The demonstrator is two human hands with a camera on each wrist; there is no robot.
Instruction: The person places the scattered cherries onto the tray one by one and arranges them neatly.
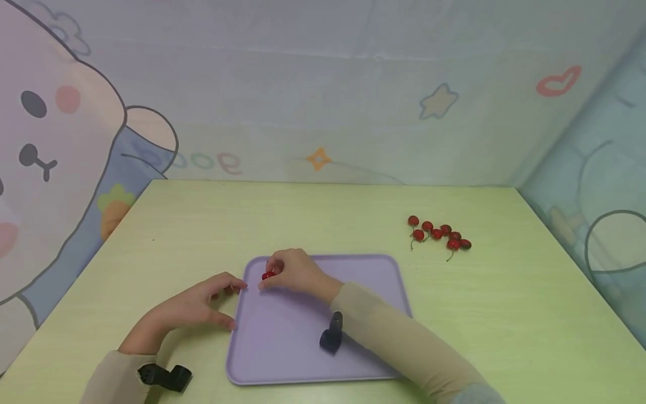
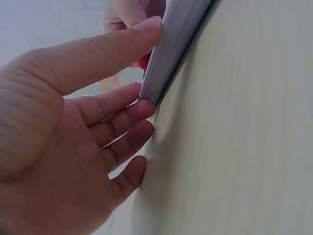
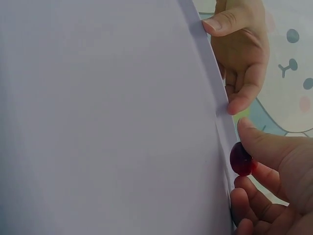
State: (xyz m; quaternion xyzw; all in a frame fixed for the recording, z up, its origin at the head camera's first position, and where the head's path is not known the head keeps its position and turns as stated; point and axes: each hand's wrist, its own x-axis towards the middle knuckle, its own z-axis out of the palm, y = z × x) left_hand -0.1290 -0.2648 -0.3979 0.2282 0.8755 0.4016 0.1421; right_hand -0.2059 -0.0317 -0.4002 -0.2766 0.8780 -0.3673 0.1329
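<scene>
The left hand (image 1: 202, 306) rests its straight, spread fingers against the tray's (image 1: 282, 342) left rim. Just beyond them, the right hand (image 1: 295, 272) pinches a cherry (image 1: 268, 275) over the tray. More cherries (image 1: 438, 233) lie well beyond, to the right.

Head camera looks down from above the worktop (image 1: 323, 219); both wrist cameras sit close, sharing the tray's (image 1: 303, 348) left rim.
</scene>
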